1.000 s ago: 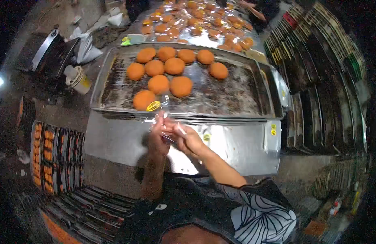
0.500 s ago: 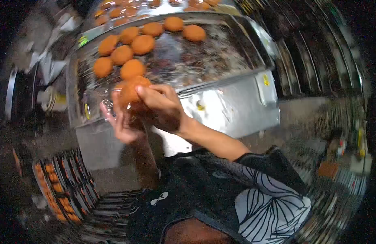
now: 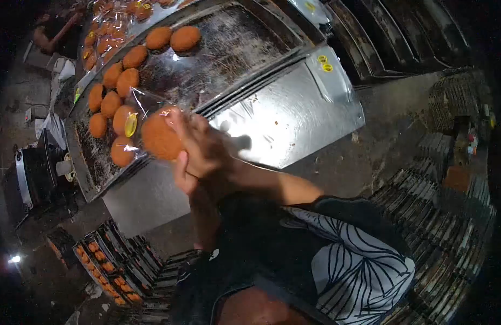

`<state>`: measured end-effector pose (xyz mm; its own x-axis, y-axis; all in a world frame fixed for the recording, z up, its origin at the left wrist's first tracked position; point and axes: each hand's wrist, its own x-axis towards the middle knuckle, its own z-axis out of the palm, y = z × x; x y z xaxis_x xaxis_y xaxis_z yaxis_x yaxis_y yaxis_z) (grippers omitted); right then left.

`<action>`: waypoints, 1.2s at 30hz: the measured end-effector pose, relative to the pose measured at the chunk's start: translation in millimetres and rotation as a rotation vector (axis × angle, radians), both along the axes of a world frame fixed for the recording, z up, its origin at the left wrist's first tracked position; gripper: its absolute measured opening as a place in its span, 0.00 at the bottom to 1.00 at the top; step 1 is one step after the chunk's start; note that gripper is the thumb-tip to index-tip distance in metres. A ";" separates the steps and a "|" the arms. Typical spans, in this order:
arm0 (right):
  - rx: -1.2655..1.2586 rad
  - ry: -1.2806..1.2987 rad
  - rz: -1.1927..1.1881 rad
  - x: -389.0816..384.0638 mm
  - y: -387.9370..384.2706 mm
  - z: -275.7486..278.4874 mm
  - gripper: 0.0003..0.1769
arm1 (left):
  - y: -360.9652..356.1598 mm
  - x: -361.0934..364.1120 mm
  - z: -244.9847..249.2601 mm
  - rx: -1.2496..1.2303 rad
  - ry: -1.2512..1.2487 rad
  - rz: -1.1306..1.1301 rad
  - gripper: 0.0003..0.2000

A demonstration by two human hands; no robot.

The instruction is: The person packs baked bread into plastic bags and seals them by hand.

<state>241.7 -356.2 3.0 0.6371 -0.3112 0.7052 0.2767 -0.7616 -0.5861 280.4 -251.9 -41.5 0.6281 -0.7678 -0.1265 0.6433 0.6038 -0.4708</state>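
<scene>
A round brown bun (image 3: 159, 135) sits inside a clear plastic bag (image 3: 147, 103) with a yellow oval label (image 3: 130, 125). My right hand (image 3: 201, 143) lies over the bun's right side, its fingers pressed on the plastic. Lower down and partly hidden behind it, my left hand (image 3: 185, 176) grips the bag's near edge. Several unwrapped buns (image 3: 110, 104) rest along the left and far side of a dark, worn baking tray (image 3: 223, 49) just beyond my hands.
Bagged buns (image 3: 107, 32) are heaped past the tray's far edge. A shiny metal surface (image 3: 261, 132) lies in front of the tray. Stacked trays (image 3: 440, 227) stand at right, and racked trays with buns (image 3: 107, 265) at lower left. Another person's arm (image 3: 60, 35) shows at far upper left.
The view has turned, and the tray now slants. The bun in my hands sits deeper in its bag, with the label visible. My right hand has slid across the bun's side.
</scene>
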 end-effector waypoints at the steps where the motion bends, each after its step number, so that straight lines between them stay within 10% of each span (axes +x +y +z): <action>1: 0.055 0.151 0.021 -1.7 -0.6 9.4 0.36 | -13.1 -8.3 19.6 0.103 -0.104 -0.005 0.27; 2: 0.067 0.153 0.022 -9.0 -3.0 -0.2 0.36 | -22.5 -12.3 29.8 0.205 -0.212 -0.011 0.26; 3: 0.246 0.024 0.117 -16.8 -6.4 -16.1 0.36 | -21.3 -2.5 29.3 -0.361 -0.276 -0.264 0.23; 4: 0.415 -0.108 0.217 -22.5 -14.1 -18.6 0.36 | -23.5 -5.7 27.1 -0.360 -0.282 -0.261 0.23; 6: 0.316 0.085 0.004 -21.2 -42.1 -24.3 0.35 | -22.5 -26.5 20.7 1.322 -0.800 -0.186 0.20; 8: 0.584 0.206 0.505 -4.7 -91.8 -26.4 0.14 | -38.5 -41.7 24.7 1.479 -1.283 -0.123 0.14; 9: 0.315 0.170 0.187 17.4 -100.9 -14.7 0.14 | -33.2 -36.8 18.3 1.738 -1.846 -0.487 0.15; 10: 0.221 0.159 0.099 31.7 -116.0 14.9 0.13 | -40.6 -54.7 20.5 1.637 -1.571 -0.674 0.12; 12: 0.305 -0.048 0.078 84.2 -121.1 66.9 0.13 | -35.8 -75.1 -57.2 1.268 -1.902 -0.415 0.10; 14: 0.345 -0.027 0.206 91.4 -112.9 96.6 0.15 | -39.0 -95.4 -143.8 1.651 -2.508 0.009 0.07; 16: -0.071 -0.435 0.056 98.6 -98.5 63.0 0.24 | -27.7 -100.9 -177.5 1.593 -2.304 -0.064 0.07; 19: 0.598 0.490 0.732 -37.6 -101.2 -31.3 0.29 | -25.3 -76.5 -177.0 1.430 -2.169 -0.016 0.07; 20: 0.201 0.831 0.610 -72.8 -107.4 -86.0 0.24 | -25.9 -71.9 -169.0 1.340 -2.226 0.076 0.07; 21: 0.033 0.784 0.566 -112.0 -101.2 -126.5 0.20 | -26.1 -73.7 -147.1 1.322 -1.512 -0.495 0.08; 26: 0.354 0.913 0.637 -145.3 -107.5 -145.6 0.23 | -74.2 -107.5 -53.3 1.419 -1.287 -0.620 0.09; 28: 0.323 0.852 0.656 -154.7 -111.0 -103.3 0.21 | -70.9 -97.7 -70.9 1.388 -1.704 -0.467 0.07; 32: 0.533 0.805 0.205 -182.8 -76.6 -100.5 0.17 | -71.8 -97.2 -47.9 1.491 -1.761 -0.516 0.07; 34: 0.548 0.697 0.102 -158.5 -69.0 -89.7 0.16 | -70.1 -88.3 -39.7 1.262 -1.696 -0.156 0.06; 36: 0.955 1.106 0.128 -117.7 -59.9 -55.4 0.20 | -56.8 -75.0 -17.1 1.339 -1.532 -0.269 0.06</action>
<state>124.0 -416.1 -52.5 0.7629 -0.2703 -0.5873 -0.6046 0.0235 -0.7962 205.5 -308.8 -58.6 0.6574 -0.7360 -0.1616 0.1128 -0.1159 0.9868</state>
